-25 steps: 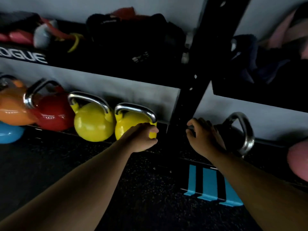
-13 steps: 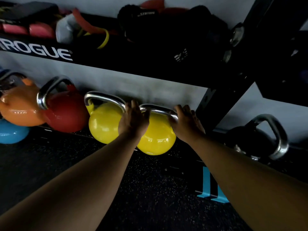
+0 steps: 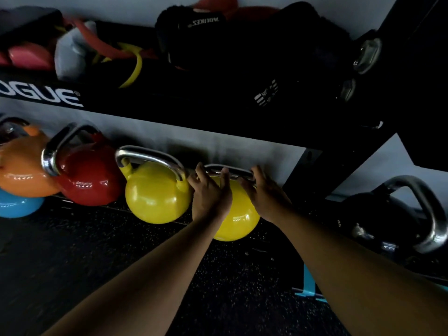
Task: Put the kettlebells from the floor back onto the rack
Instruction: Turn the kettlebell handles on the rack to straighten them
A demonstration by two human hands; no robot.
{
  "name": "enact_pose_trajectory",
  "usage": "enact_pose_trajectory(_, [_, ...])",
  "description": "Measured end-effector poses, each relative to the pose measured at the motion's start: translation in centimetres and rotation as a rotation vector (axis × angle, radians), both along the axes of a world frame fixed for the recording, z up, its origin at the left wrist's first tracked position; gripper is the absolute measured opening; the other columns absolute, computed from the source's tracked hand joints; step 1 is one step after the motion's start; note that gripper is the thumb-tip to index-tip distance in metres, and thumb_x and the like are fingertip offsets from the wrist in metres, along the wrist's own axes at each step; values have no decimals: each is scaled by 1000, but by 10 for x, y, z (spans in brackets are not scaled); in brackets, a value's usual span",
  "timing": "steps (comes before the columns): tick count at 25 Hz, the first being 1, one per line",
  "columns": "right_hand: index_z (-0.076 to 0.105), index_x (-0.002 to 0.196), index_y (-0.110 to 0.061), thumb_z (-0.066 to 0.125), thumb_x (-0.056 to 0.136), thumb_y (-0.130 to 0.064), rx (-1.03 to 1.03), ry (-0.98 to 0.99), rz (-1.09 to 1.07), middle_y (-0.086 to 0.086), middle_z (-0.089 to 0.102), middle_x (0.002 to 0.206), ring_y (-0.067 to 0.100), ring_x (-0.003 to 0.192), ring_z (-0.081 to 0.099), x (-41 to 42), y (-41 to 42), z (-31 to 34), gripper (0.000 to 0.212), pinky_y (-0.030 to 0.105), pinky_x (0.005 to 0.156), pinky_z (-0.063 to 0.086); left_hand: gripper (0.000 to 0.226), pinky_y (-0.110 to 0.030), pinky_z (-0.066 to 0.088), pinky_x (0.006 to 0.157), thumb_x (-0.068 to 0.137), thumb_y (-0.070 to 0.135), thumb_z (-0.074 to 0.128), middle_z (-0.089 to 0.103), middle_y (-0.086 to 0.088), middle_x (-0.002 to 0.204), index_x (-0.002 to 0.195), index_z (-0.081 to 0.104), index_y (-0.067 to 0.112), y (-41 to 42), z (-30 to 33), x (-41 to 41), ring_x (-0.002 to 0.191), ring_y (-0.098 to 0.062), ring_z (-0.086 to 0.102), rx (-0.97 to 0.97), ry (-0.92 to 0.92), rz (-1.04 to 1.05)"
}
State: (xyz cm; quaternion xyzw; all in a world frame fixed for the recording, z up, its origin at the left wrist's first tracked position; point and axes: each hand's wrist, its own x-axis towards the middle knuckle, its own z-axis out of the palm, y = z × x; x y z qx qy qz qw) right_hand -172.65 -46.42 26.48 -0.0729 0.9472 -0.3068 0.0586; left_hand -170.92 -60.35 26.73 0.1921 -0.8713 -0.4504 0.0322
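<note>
1. Reaching forward with both arms, the person has the left hand (image 3: 210, 195) and the right hand (image 3: 264, 195) on the steel handle (image 3: 231, 171) of the nearer round yellow kettlebell (image 3: 238, 223).
2. Left-hand fingers curl over the handle's left end; right-hand fingers lie over its right end. Both look partly closed on the bar, though how firmly they clamp it I cannot tell.
3. That kettlebell sits low beside the black steel rack upright (image 3: 322, 163), just right of a second yellow kettlebell (image 3: 157, 192), with a glossy red kettlebell (image 3: 89, 175) and an orange kettlebell (image 3: 23, 168) further left.
4. Judging by this, the step in hand is settling or repositioning this bell in the row.
5. Next calls for a steady two-handed hold, keeping it off its yellow neighbour.
</note>
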Motion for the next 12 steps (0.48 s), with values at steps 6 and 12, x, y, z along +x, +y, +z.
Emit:
enact_pose_trajectory(6, [50, 100, -19, 48, 93, -54, -125, 69, -269, 8, 65, 100, 28, 89, 60, 20, -18, 2, 36, 32, 65, 36, 87, -33, 36, 103, 84, 66, 54, 34, -16, 153, 150, 30, 14, -31, -20, -49, 137, -32, 40, 252, 37, -241])
enact_pose_trajectory(12, [57, 100, -25, 62, 86, -52, -519, -178, -425, 6, 70, 89, 22, 75, 67, 24, -21, 11, 31, 40, 65, 48, 89, -34, 20, 116, 87, 61, 50, 15, -8, 165, 157, 11, 22, -21, -30, -55, 150, -23, 17, 473, -5, -356])
